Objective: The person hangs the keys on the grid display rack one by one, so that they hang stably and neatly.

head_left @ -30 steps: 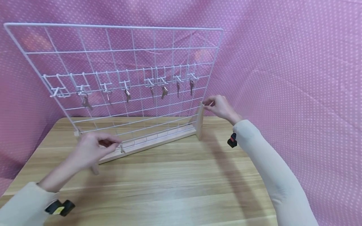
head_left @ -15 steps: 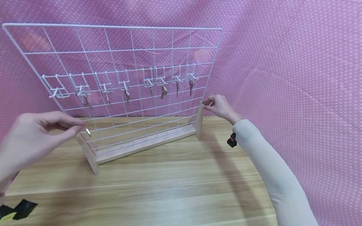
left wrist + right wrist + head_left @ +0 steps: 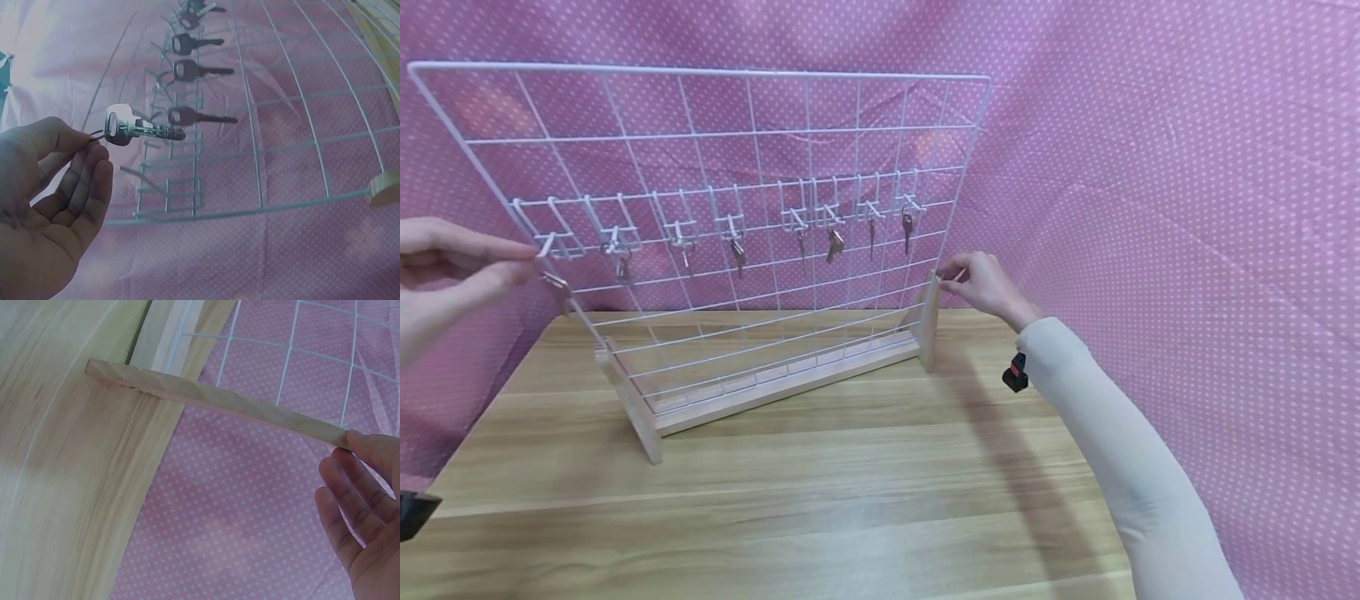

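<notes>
My left hand (image 3: 456,292) pinches the thin ring of a silver key (image 3: 125,126) between thumb and forefinger. In the left wrist view, the key points right, in front of the wire grid. In the head view, the fingertips are right at the leftmost white hook (image 3: 553,243), whose prong tip they partly cover. Whether the ring touches that prong cannot be told. My right hand (image 3: 987,287) grips the upper end of the stand's right wooden side piece (image 3: 929,329), thumb on one face and fingers on the other.
A white wire grid (image 3: 752,129) stands in a wooden base (image 3: 790,385) on a wood-grain table (image 3: 865,500). Several other hooks in the row carry keys, such as a key (image 3: 907,229) at the far right. Pink dotted cloth (image 3: 1150,208) surrounds the table.
My left hand has carried the key from the grid's lower left, leftward and up to the leftmost hook. The right hand has stayed at the side piece.
</notes>
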A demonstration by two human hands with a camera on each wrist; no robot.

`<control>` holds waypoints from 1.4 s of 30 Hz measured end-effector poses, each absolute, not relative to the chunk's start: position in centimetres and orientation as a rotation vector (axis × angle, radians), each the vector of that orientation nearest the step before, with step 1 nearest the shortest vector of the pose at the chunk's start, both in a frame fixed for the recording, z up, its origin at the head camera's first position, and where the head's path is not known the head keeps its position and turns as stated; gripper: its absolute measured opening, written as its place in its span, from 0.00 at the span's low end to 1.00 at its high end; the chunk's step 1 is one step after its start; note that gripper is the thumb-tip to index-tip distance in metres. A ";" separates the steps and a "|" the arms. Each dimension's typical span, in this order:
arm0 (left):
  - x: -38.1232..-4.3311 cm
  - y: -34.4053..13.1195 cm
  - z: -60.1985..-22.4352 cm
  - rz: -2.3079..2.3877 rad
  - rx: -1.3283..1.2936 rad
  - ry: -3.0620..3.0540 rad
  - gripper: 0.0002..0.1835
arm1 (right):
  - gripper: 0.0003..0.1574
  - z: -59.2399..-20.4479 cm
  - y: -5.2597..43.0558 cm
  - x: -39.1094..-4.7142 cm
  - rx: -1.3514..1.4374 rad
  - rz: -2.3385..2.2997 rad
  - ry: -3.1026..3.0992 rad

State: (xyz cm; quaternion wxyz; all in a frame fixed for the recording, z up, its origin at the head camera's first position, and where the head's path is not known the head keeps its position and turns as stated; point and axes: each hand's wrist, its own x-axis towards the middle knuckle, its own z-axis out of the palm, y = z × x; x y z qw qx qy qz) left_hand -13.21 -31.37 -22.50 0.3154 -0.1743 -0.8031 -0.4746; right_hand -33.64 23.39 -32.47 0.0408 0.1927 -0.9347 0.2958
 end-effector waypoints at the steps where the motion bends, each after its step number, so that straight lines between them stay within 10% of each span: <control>1: -13.2 -31.4 -22.3 -1.261 -0.450 -2.119 0.27 | 0.13 -32.5 23.4 -33.6 0.591 0.907 -2.862; 42: -11.4 -31.2 -25.8 -1.109 -0.311 -2.412 0.20 | 0.14 -32.5 24.4 -33.3 0.638 0.891 -2.838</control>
